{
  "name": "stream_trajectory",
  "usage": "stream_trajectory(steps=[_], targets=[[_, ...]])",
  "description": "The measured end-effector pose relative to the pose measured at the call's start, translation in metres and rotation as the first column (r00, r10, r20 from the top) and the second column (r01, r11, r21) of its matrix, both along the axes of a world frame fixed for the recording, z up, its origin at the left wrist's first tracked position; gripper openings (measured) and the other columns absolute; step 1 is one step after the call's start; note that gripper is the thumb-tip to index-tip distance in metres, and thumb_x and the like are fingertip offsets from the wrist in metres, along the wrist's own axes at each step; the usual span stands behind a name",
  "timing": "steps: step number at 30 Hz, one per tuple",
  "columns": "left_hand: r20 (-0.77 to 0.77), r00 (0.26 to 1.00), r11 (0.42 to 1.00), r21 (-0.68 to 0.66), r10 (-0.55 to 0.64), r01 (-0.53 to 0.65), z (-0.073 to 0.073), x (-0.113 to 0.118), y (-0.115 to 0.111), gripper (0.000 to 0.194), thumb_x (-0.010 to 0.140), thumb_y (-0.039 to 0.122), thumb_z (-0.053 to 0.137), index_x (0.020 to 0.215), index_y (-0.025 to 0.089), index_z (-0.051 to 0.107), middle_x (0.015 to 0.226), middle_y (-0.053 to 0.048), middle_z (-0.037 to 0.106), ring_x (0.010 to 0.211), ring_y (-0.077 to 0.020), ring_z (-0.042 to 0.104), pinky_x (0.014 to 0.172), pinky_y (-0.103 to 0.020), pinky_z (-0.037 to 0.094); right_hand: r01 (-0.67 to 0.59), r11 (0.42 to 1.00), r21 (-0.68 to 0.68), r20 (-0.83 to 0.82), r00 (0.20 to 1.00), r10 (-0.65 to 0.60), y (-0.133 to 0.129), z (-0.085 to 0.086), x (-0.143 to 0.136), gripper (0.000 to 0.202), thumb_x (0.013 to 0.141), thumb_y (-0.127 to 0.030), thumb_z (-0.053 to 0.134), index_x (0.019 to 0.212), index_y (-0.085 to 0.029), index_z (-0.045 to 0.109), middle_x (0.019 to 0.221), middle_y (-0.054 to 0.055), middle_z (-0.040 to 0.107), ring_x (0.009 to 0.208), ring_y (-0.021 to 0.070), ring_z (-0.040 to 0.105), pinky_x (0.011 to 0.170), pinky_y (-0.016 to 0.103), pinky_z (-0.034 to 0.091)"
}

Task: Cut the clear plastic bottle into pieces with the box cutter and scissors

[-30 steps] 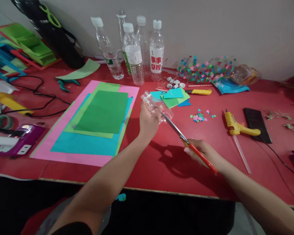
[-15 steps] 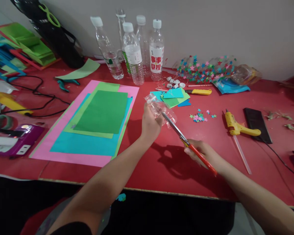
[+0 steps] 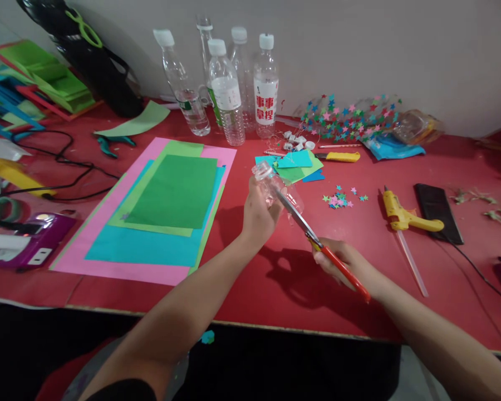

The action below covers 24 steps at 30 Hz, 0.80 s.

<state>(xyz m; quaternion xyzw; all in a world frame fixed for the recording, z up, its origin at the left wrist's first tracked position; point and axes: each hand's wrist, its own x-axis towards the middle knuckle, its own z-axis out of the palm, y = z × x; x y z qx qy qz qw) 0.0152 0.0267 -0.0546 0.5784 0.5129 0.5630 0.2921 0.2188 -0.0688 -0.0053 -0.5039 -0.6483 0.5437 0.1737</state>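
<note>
My left hand (image 3: 261, 211) is closed around a clear plastic bottle top (image 3: 290, 194), its neck pointing up and to the left. In my right hand (image 3: 344, 259) is a pair of scissors (image 3: 303, 223) with red handles, my fingers wrapped round them. The blades reach the clear plastic beside my left fingers; how far they bite into it I cannot make out. Both hands are above the red table (image 3: 250, 295). Just behind the bottle top lie small blue and green paper pieces (image 3: 296, 161), with a yellow utility knife (image 3: 342, 157) beside them.
Stacked coloured paper (image 3: 171, 192) lies to the left. Several clear bottles (image 3: 226, 100) stand along the wall. To the right are star confetti (image 3: 340, 199), a yellow glue gun (image 3: 401, 214) and a black phone-like slab (image 3: 438, 213). A black cable (image 3: 67, 161) trails at the left.
My left hand and the bottle top have shifted slightly to the right, and its neck has turned a little. The scissors have stayed almost in place.
</note>
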Motion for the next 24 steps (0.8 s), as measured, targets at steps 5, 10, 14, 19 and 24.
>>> stream_trajectory(steps=[5, 10, 14, 19, 24], targets=[[-0.085, 0.996, 0.999, 0.029, 0.025, -0.023, -0.002, -0.001, 0.002, 0.058, 0.076, 0.026, 0.07, 0.129, 0.019, 0.047, 0.116, -0.015, 0.066, 0.11, -0.0289, 0.066, 0.102, -0.051, 0.049, 0.044, 0.999, -0.012, 0.027, 0.999, -0.044, -0.002, 0.003, -0.004, 0.056, 0.087, -0.075, 0.049, 0.068, -0.024, 0.036, 0.052, -0.006, 0.037, 0.045, 0.0086, 0.034, 0.042, 0.025, 0.026], [-0.112, 0.993, 0.998, 0.049, 0.042, -0.037, 0.001, -0.002, 0.001, 0.059, 0.074, 0.028, 0.07, 0.127, 0.015, 0.047, 0.118, -0.02, 0.064, 0.114, -0.031, 0.064, 0.1, -0.047, 0.051, 0.034, 0.999, -0.033, 0.011, 0.999, -0.034, -0.001, 0.003, -0.002, 0.058, 0.085, -0.077, 0.049, 0.069, -0.023, 0.036, 0.055, -0.006, 0.039, 0.046, 0.0082, 0.035, 0.043, 0.024, 0.028], [-0.107, 0.993, 0.998, 0.034, -0.053, 0.056, 0.004, 0.001, -0.003, 0.056, 0.077, 0.027, 0.066, 0.127, 0.016, 0.045, 0.102, -0.014, 0.068, 0.093, -0.0249, 0.069, 0.081, -0.037, 0.057, 0.028, 0.999, -0.031, -0.01, 1.0, -0.028, 0.0, 0.0, -0.001, 0.058, 0.086, -0.077, 0.048, 0.071, -0.022, 0.039, 0.059, -0.005, 0.04, 0.048, 0.008, 0.037, 0.044, 0.024, 0.031], [-0.074, 0.997, 1.0, 0.004, 0.014, -0.014, 0.0, 0.003, -0.003, 0.066, 0.073, 0.029, 0.072, 0.131, 0.014, 0.044, 0.108, -0.017, 0.067, 0.103, -0.0285, 0.067, 0.084, -0.038, 0.057, 0.039, 0.997, -0.065, -0.056, 0.998, -0.042, -0.002, -0.002, -0.001, 0.057, 0.088, -0.076, 0.047, 0.069, -0.022, 0.039, 0.059, -0.006, 0.037, 0.047, 0.0071, 0.036, 0.042, 0.023, 0.031], [-0.143, 0.989, 0.997, 0.075, 0.038, -0.027, -0.009, 0.003, 0.0, 0.068, 0.077, 0.033, 0.069, 0.135, 0.012, 0.041, 0.101, -0.015, 0.068, 0.097, -0.0276, 0.068, 0.08, -0.039, 0.058, 0.065, 0.995, -0.082, -0.069, 0.995, -0.071, -0.004, -0.002, -0.003, 0.055, 0.088, -0.072, 0.05, 0.069, -0.022, 0.038, 0.058, -0.007, 0.037, 0.043, 0.0058, 0.035, 0.041, 0.021, 0.03]])
